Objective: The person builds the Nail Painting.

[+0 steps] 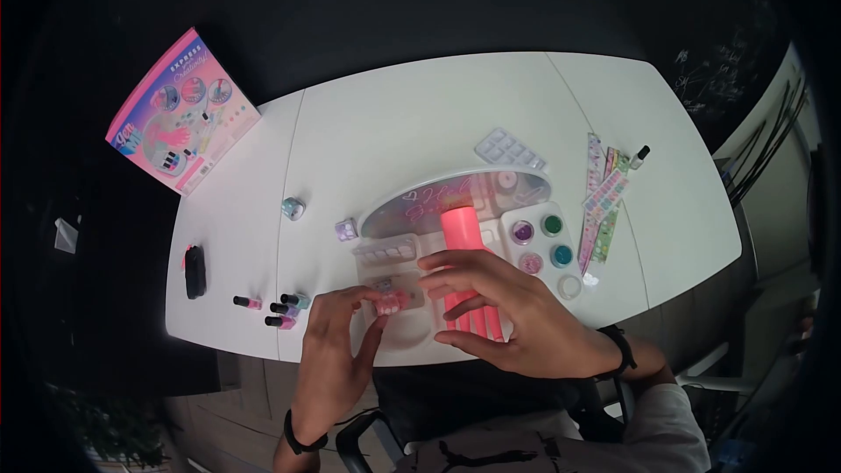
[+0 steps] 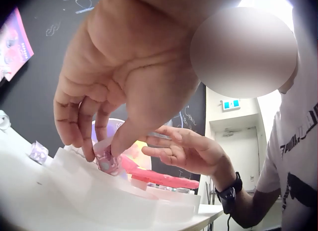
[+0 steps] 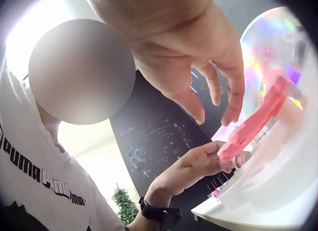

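Note:
My left hand (image 1: 335, 340) pinches a small round pink patterned container (image 2: 108, 161) between thumb and fingers, low over the left part of the white plastic tray (image 1: 407, 333). A pale top shows on the container in the left wrist view. Over the tray's middle, my right hand (image 1: 504, 308) hovers with fingers spread and slightly bent, holding nothing. Beneath it lies a bright pink plastic model hand (image 1: 462, 226), its fingers pointing toward me and partly covered by my right hand. The tray's curved, shiny backboard (image 1: 420, 203) stands behind.
Pots of coloured glitter (image 1: 552, 225) sit in the tray's right side. Sticker strips (image 1: 604, 197) and a black-capped bottle (image 1: 641, 156) lie farther right. Several nail polish bottles (image 1: 282, 321), a lilac cube (image 1: 346, 229) and a black case (image 1: 194, 272) are left. A printed box (image 1: 184, 114) stands back left.

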